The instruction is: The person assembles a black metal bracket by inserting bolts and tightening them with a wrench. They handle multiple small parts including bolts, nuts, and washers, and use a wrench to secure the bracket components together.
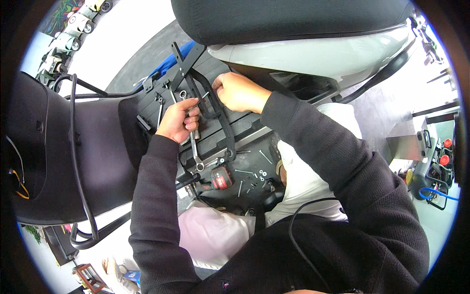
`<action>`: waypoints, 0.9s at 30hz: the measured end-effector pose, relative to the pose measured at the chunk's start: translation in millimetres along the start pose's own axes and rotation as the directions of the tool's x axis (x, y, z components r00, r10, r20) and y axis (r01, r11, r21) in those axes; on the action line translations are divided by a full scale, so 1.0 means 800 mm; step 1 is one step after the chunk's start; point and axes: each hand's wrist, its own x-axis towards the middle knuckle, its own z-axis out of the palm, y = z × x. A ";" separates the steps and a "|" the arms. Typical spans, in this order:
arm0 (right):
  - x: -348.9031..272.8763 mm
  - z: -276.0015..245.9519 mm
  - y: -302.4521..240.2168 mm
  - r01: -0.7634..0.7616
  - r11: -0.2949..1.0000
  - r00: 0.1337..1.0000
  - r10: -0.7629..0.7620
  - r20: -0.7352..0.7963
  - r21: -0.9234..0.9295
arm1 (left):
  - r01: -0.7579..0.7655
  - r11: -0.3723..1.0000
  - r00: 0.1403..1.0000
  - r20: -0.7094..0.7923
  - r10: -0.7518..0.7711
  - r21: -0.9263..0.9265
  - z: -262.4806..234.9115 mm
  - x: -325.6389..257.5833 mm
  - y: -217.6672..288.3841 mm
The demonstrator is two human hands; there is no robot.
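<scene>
A black metal bracket frame (226,128) rests on the ribbed footboard (211,68) of a scooter. My left hand (180,120) is closed round a silver wrench, beside the bracket's left side. The wrench's shank (195,147) runs out below my fingers to a ring end. My right hand (239,92) is closed at the bracket's upper right bar, its fingertips next to a small bolt (206,93). Whatever those fingers pinch is hidden. More wrenches (160,109) lie on the footboard left of my left hand.
A red and black power tool (221,177) sits below the footboard, near loose bolts and washers (263,173) on the floor. The black seat (293,19) and grey side panel (313,56) overhang at upper right. A dark front shield (105,157) with a black tube guard (77,147) stands left.
</scene>
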 end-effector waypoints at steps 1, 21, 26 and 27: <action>-0.001 0.001 0.002 -0.003 0.999 1.000 0.003 -0.001 0.042 | 0.006 1.000 1.000 -0.003 -0.006 0.005 0.000 0.001 0.001; 0.007 0.035 0.009 0.098 0.995 0.940 -0.101 -0.327 -0.023 | -0.071 0.997 0.982 0.172 0.074 -0.022 -0.017 0.007 -0.014; 0.007 0.037 0.008 0.144 0.989 0.927 -0.150 -0.344 -0.044 | -0.107 0.994 0.979 0.171 0.111 -0.034 -0.018 0.009 -0.017; 0.008 0.038 0.008 0.166 0.983 0.917 -0.181 -0.356 -0.072 | -0.109 0.993 0.979 0.167 0.113 -0.033 -0.018 0.008 -0.018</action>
